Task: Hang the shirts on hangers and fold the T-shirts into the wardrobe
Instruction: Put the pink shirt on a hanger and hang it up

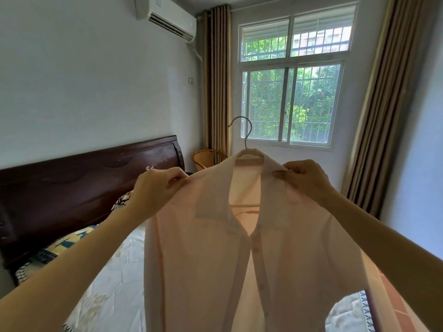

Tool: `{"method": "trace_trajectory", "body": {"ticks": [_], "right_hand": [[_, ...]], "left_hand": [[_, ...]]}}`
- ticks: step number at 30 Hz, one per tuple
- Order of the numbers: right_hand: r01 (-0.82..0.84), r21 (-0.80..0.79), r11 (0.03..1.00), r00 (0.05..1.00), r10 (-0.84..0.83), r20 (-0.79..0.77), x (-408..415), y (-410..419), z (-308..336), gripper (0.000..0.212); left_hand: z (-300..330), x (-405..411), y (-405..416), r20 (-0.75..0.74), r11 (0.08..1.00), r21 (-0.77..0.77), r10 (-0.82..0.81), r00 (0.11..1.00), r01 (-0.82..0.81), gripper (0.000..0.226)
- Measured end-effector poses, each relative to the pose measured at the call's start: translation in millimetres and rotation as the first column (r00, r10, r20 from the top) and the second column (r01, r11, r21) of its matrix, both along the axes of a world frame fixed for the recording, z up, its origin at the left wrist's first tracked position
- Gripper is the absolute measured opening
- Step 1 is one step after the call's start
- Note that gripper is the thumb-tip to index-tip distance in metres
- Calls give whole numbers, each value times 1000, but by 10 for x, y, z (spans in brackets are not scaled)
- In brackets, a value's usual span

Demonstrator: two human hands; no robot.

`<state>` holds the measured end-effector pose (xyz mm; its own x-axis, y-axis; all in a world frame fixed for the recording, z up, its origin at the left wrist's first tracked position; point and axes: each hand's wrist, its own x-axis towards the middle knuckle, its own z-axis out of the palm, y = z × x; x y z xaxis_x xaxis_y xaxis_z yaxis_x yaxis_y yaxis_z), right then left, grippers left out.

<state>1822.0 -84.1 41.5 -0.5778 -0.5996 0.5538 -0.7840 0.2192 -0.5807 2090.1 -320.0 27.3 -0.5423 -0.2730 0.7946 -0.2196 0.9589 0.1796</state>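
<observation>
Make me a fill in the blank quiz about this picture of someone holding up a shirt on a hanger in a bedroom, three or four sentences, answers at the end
1. The pale pink shirt is already on a ____, whose metal hook sticks up above the collar.
2. The left hand and the right hand each pinch the shirt at a ____.
3. Below the shirt lies a ____ with a dark wooden headboard.
4. On the wall, up and left of the window, is an ____.

Answers: hanger; shoulder; bed; air conditioner
</observation>
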Motion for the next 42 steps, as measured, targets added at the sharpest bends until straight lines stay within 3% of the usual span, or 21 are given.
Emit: {"method": "trace_trajectory", "body": {"ticks": [3, 7, 16, 19, 22, 23, 28, 30, 33, 38, 42], "right_hand": [[16, -22, 1000, 1000, -15, 24, -20, 25, 16, 28], [16, -41, 999, 999, -15, 30, -60, 39, 66, 21], [-38, -16, 999, 999, 38, 19, -44, -20, 13, 13], [-82, -37, 996, 996, 83, 19, -36, -16, -11, 10], [-116, -24, 993, 993, 117, 16, -13, -42, -3, 12], [-120, -16, 993, 993, 120, 12, -6, -62, 1, 12], [-159, -27, 987, 987, 160, 20, 92, -160, 59, 12], [-169, -39, 985, 985, 171, 27, 118, -186, 84, 13], [-187, -55, 981, 981, 190, 40, 97, -181, 89, 12], [-197, -28, 980, 980, 198, 15, 106, -171, 126, 5], [-191, 49, 980, 976, 195, -96, 59, -85, 108, 41]], "left_hand": [[-99, 114, -101, -6, 999, 50, -16, 1000, 17, 44], [-192, 187, -203, -34, 978, 206, -9, 999, 16, 18], [-47, 189, -194, -171, 917, 399, 93, 981, -18, 18], [-25, 199, -205, -94, 880, 472, 104, 990, -48, 22], [-51, 183, -185, 193, 891, 313, 279, 941, -328, 36], [-52, 163, -154, 218, 897, 231, 331, 918, -378, 35], [53, -39, 142, 162, 989, -83, 133, 978, -120, 50], [108, -109, 170, 136, 992, -67, 114, 984, -105, 37], [136, -135, 182, 69, 990, -58, 134, 989, -130, 35], [86, -176, 280, -26, 969, 56, 241, 970, -239, 20], [10, -136, 187, -67, 958, 90, 279, 958, -273, 20]]}}
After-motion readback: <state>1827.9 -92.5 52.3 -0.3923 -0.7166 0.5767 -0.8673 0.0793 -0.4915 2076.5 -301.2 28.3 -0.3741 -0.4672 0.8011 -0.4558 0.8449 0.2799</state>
